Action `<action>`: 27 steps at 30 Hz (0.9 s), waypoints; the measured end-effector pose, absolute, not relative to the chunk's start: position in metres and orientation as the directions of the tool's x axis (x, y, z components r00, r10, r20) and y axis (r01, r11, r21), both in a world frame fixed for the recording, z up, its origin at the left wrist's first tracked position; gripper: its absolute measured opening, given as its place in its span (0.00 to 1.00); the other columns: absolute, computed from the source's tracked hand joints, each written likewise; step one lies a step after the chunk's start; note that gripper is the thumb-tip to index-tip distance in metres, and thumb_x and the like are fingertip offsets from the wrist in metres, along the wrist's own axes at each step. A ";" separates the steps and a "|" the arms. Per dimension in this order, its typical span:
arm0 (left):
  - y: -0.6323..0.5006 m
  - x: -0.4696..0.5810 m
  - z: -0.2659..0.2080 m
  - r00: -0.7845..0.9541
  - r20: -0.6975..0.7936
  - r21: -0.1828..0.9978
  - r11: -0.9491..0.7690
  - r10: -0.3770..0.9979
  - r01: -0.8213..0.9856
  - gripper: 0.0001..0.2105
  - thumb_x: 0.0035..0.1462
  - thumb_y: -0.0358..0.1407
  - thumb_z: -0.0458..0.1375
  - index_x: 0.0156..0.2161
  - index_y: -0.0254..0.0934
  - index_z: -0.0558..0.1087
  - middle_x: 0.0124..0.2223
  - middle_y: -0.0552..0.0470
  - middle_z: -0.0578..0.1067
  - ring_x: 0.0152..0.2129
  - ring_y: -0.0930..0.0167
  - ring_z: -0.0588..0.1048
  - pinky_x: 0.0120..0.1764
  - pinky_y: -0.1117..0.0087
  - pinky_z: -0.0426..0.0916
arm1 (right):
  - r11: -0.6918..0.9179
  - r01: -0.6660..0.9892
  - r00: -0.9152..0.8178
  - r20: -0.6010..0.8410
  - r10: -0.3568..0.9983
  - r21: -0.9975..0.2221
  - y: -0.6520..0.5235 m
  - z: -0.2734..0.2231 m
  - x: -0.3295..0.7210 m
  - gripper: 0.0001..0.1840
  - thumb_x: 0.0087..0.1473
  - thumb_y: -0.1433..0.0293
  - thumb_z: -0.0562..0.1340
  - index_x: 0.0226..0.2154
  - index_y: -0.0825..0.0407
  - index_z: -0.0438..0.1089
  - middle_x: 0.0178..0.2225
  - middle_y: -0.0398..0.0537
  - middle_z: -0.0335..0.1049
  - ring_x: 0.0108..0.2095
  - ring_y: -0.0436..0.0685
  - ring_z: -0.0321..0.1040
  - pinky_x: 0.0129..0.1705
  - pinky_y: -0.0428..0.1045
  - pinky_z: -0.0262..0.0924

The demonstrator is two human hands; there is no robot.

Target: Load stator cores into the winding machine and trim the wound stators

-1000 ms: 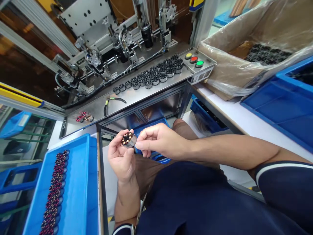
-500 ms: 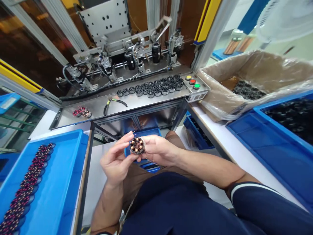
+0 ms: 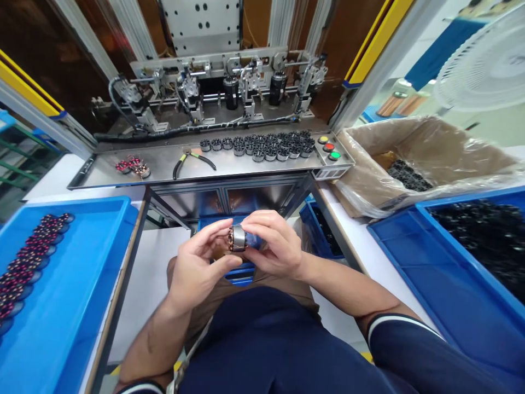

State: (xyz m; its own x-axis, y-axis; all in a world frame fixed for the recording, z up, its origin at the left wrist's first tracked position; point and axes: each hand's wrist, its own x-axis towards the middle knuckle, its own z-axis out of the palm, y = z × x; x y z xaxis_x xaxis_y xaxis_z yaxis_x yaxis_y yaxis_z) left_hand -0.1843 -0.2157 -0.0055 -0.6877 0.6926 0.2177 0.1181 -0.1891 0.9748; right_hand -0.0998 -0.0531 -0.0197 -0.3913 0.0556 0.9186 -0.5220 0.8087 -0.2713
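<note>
A wound motor stator [image 3: 238, 239], a metal ring with copper coils, is held between my two hands above my lap. It is turned on its side, with the smooth outer wall towards me and the coil ends facing left. My left hand [image 3: 200, 260] curves round its left side, index fingertip at the top and thumb below. On the other side my right hand [image 3: 279, 243] grips the ring with thumb and fingers, and part of the stator is hidden there. Cutting pliers [image 3: 192, 158] lie spread on the steel ledge [image 3: 164, 164] in front.
Black stator cores [image 3: 266, 146] stand in rows on the ledge, near coloured buttons [image 3: 328, 148]. Several wound stators [image 3: 133, 166] lie at its left. A blue tray [image 3: 82, 273] holds more wound stators. At right are a plastic-lined carton [image 3: 361, 148] and a blue bin [image 3: 406, 246] of black parts.
The stator has turned from showing its coil face to showing its outer side wall. My right hand has shifted its fingers over the ring's top. The head view has shifted.
</note>
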 end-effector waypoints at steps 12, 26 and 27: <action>-0.214 -0.187 -0.005 -0.733 0.212 0.977 -0.141 0.647 0.158 0.20 0.44 0.32 0.73 0.45 0.40 0.81 0.40 0.49 0.83 0.36 0.71 0.81 0.42 0.75 0.76 | 0.832 -0.546 -0.481 0.779 -0.402 0.092 -0.020 0.011 -0.087 0.08 0.64 0.74 0.56 0.36 0.53 0.71 0.29 0.48 0.71 0.31 0.54 0.67 0.31 0.50 0.64; -0.209 -0.185 -0.012 -0.685 0.394 0.919 -0.254 0.613 0.301 0.18 0.48 0.29 0.70 0.46 0.39 0.78 0.46 0.46 0.81 0.43 0.66 0.81 0.43 0.68 0.78 | 0.819 -0.478 -0.758 0.621 -0.202 -0.317 -0.006 0.015 -0.073 0.07 0.62 0.74 0.60 0.32 0.54 0.70 0.28 0.46 0.70 0.28 0.50 0.64 0.31 0.47 0.62; -0.210 -0.186 -0.011 -0.672 0.452 0.887 -0.217 0.586 0.407 0.18 0.48 0.28 0.69 0.46 0.39 0.77 0.46 0.46 0.81 0.44 0.65 0.80 0.43 0.67 0.78 | 0.806 -0.460 -0.789 0.588 -0.178 -0.373 -0.002 0.017 -0.073 0.06 0.62 0.73 0.61 0.33 0.54 0.71 0.29 0.47 0.71 0.29 0.50 0.66 0.31 0.47 0.63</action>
State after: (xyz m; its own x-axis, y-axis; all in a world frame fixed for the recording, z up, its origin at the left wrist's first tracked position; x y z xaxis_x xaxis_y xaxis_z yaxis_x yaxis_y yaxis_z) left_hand -0.1863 -0.2097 -0.0113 -0.6724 0.5863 0.4519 0.4067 -0.2174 0.8873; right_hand -0.0729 -0.0017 0.0166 -0.7887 -0.1785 0.5884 -0.4604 0.8056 -0.3728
